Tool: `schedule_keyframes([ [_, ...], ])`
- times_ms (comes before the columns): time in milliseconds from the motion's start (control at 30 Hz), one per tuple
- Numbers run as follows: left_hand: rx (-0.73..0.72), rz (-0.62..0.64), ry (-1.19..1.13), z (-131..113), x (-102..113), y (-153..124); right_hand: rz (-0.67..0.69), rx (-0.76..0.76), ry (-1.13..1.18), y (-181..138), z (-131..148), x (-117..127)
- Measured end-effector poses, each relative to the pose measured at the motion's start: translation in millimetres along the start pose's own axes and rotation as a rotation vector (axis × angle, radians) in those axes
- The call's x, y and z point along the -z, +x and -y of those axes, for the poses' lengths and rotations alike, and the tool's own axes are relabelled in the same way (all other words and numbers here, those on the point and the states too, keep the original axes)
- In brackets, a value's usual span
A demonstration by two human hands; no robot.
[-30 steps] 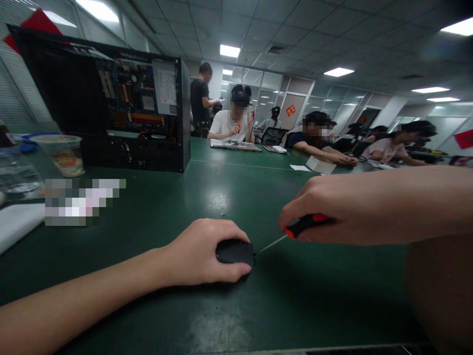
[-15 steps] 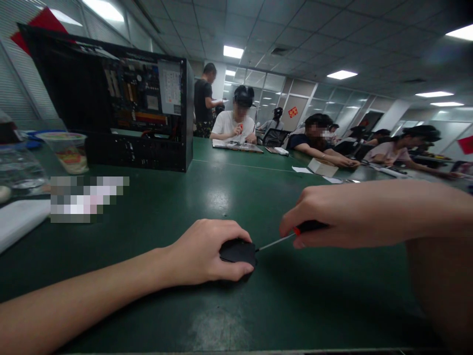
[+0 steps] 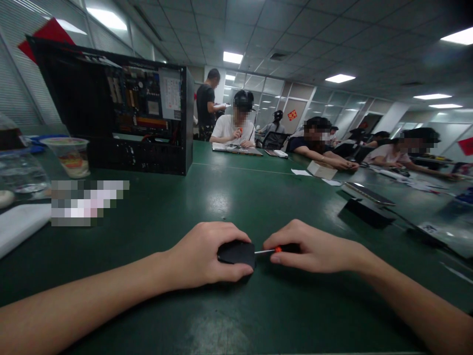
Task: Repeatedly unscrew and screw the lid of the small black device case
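My left hand (image 3: 201, 254) is curled over a small black object (image 3: 235, 252) that rests on the green table (image 3: 229, 197), thumb beneath it and fingers over its top. My right hand (image 3: 314, 249) is closed round a small screwdriver (image 3: 275, 250) with a red and black handle. Its thin metal shaft points left and its tip touches the right edge of the black object. Both forearms lie low over the table.
An open black computer case (image 3: 118, 113) stands at the back left, with a plastic cup (image 3: 70, 155) and a clear bottle (image 3: 20, 170) beside it. A dark device on a stand (image 3: 364, 202) sits at the right. Several people sit working at the far end of the table.
My right hand has dropped to the table and slid left, close to the black object. The screwdriver now lies nearly level. The left hand has stayed put.
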State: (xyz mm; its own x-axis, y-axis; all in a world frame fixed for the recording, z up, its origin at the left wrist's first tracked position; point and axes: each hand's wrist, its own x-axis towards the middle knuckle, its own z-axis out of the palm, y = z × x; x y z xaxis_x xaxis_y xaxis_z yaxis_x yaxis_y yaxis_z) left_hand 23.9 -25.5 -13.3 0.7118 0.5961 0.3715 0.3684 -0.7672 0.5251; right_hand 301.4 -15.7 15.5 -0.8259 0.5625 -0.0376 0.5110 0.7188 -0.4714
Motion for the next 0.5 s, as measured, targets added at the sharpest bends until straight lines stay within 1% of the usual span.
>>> schedule_keyframes([
  [100, -0.003, -0.007, -0.039, 2.1, 5.6, -0.2, -0.020, 0.030, 0.025, 5.1, -8.0, -3.8],
  [200, -0.007, 0.049, -0.041, 7.2, 15.1, -1.4, -0.060, 0.016, 0.003, 2.8, -10.0, -0.8],
  [300, 0.038, 0.089, -0.026, 13.7, 22.8, -3.4, -0.064, 0.000, -0.025, -1.5, -8.5, 4.4],
  [400, 0.112, 0.085, -0.020, 18.5, 24.1, -4.4, -0.066, -0.026, -0.038, -2.3, -6.8, 7.0],
  [500, 0.162, 0.062, -0.019, 19.7, 20.1, -3.8, -0.067, -0.049, -0.051, -2.5, -6.0, 9.7],
])
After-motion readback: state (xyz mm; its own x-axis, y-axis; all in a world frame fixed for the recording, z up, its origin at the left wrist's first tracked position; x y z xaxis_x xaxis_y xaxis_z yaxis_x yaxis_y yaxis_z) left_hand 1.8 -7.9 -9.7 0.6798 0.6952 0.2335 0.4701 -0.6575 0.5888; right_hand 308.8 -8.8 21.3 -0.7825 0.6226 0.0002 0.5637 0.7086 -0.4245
